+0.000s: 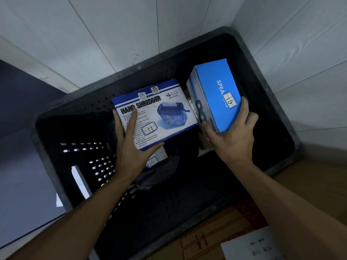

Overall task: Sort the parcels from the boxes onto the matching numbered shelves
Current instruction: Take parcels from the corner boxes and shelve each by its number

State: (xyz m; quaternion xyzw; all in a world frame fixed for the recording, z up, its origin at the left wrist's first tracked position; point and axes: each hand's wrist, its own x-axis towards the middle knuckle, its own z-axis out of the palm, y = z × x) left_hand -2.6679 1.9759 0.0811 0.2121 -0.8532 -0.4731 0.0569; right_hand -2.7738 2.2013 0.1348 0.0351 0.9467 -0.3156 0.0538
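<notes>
Left hand (129,147) grips the near corner of the hand shredder box (159,117), with the thumb hooked along the lower edge, one finger laid flat up the printed face and another down the side edge. The right hand (232,134) clamps the blue speaker box (217,94) at its near end, thumb on one side and fingers curled round the other. Both parcels sit inside the black crate (43,152) at its far end, the shredder box tilted up and the speaker box standing on end just beside it. Their handwritten labels read 11 (149,129) and 10 (229,100), so each likely goes to a different shelf. The corner hold on the wide shredder box looks weak, so it would help to slide the fingers further under before lifting and bring each box straight up past the rim. Another parcel marked 12 (153,162) lies below, and a cardboard box (216,237) stands beside the crate.
</notes>
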